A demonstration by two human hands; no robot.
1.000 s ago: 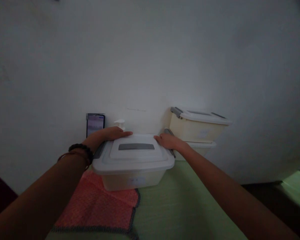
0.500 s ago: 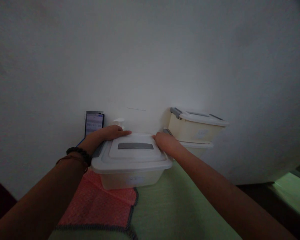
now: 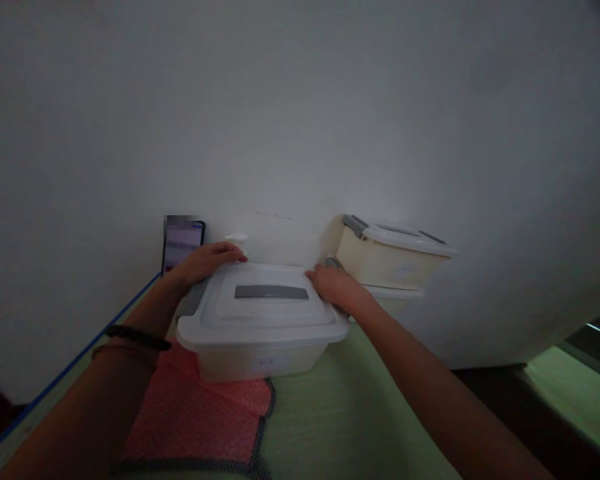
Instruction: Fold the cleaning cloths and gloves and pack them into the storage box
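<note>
A lidded plastic storage box (image 3: 267,320), white on top with a cream lower part and a grey handle strip, stands in front of me. Its base overlaps a red cloth (image 3: 195,427) with a dark knitted edge. My left hand (image 3: 207,260) is bent over the lid's far left corner, beside a grey side latch, fingers curving inward. At the far right corner, my right hand (image 3: 335,283) is closed around the lid's edge. Its fingertips are partly hidden, as is the right latch.
Two more storage boxes (image 3: 393,260) are stacked against the wall at the right. A phone (image 3: 183,241) leans upright at the left, beside a small white object (image 3: 237,241) that is partly covered. Pale green fabric (image 3: 325,427) lies under the box.
My left hand has shifted left and slightly up along the lid's corner, its thumb no longer stretched across the top. The box appears slightly larger. My right hand keeps its place on the lid.
</note>
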